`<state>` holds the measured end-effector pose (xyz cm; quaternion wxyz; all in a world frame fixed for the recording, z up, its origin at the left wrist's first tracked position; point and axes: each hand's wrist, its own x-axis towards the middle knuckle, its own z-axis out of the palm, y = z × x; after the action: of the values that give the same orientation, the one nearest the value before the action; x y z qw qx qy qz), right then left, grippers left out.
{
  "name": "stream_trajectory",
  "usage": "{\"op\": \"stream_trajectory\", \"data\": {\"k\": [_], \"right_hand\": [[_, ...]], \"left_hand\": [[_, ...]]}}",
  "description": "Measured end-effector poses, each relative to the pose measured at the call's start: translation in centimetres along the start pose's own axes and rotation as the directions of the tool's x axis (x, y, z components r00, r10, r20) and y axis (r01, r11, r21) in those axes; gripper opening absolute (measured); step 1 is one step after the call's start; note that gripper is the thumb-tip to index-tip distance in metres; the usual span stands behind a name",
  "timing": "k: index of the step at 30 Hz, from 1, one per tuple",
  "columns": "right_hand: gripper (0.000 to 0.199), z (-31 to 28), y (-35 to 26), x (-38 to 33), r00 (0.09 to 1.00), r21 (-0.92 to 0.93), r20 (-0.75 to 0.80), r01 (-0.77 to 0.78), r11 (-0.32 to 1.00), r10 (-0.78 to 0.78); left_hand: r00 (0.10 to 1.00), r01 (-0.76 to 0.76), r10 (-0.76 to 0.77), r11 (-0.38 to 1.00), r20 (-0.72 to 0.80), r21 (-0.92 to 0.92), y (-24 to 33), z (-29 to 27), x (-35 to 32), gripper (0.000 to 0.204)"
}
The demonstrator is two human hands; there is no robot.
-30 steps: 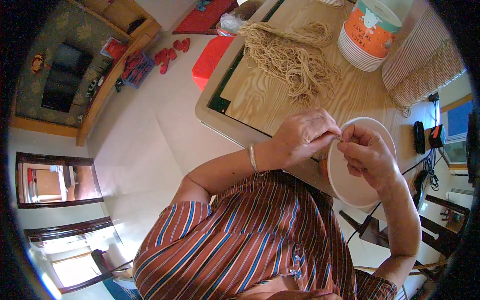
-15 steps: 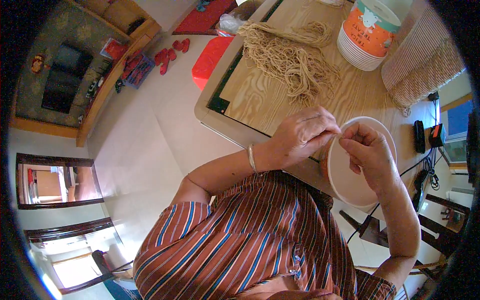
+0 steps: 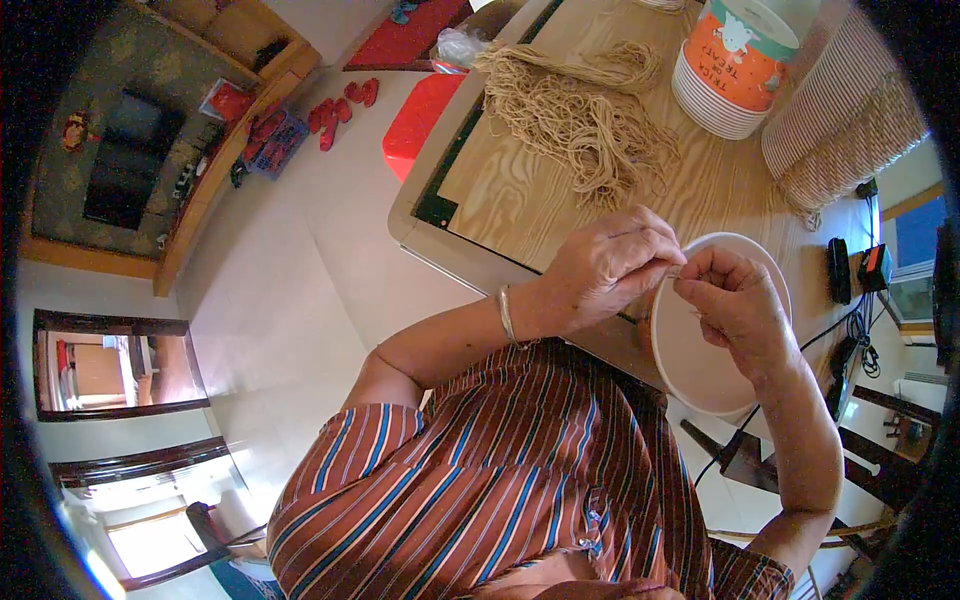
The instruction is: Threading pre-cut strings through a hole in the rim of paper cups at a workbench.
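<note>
My left hand (image 3: 615,268), a bangle on its wrist, pinches its fingertips together just past the near corner of the wooden table (image 3: 525,190). Close against it, my right hand (image 3: 740,305) is pinched too, above the open mouth of a white paper bucket (image 3: 702,390). Something tiny and thin seems to lie between the two sets of fingertips; it is too small to name. A loose heap of tan twine (image 3: 595,135) lies on the table beyond my hands.
Nested orange and green paper buckets (image 3: 735,80) stand at the far right of the table, beside a stack of tan ribbed material (image 3: 845,130). Black cables (image 3: 862,330) hang at the right edge. Left of the table is a red stool (image 3: 418,125).
My right fingertips have shifted slightly, and a little of the thin thing shows between the hands. The twine and buckets stay in place.
</note>
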<state>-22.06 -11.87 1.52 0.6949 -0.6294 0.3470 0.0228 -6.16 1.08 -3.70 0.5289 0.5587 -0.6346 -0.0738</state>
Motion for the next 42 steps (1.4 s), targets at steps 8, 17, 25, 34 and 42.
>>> {"op": "stream_trajectory", "data": {"k": [8, 17, 25, 34, 42], "right_hand": [[0.011, 0.3, -0.1, -0.1, 1.0, -0.007, -0.014, -0.008, 1.0, 0.008], [0.014, 0.0, -0.1, -0.2, 0.999, 0.043, 0.032, -0.009, 0.999, 0.007], [0.014, 0.5, -0.2, -0.3, 0.999, -0.001, -0.039, -0.001, 1.0, 0.001], [0.012, 0.9, -0.1, -0.3, 0.995, -0.089, -0.095, 0.026, 0.996, -0.034], [0.012, 1.0, -0.2, -0.3, 0.992, -0.164, -0.112, 0.037, 0.986, -0.056]], "left_hand": [[0.966, 0.132, -0.176, 0.966, -0.189, -0.225, 0.3, 0.3, 0.3, 0.019], [0.992, 0.053, -0.037, 0.99, -0.116, 0.13, 1.9, -0.5, -2.0, 0.019], [0.963, 0.244, -0.241, 0.97, -0.12, 0.01, 1.9, 0.6, -2.5, 0.015], [0.966, 0.212, -0.206, 0.977, -0.154, 0.025, 1.6, 1.0, -2.2, 0.021], [0.975, 0.126, -0.098, 0.983, -0.198, 0.136, 1.6, 1.0, -1.7, 0.022]]}}
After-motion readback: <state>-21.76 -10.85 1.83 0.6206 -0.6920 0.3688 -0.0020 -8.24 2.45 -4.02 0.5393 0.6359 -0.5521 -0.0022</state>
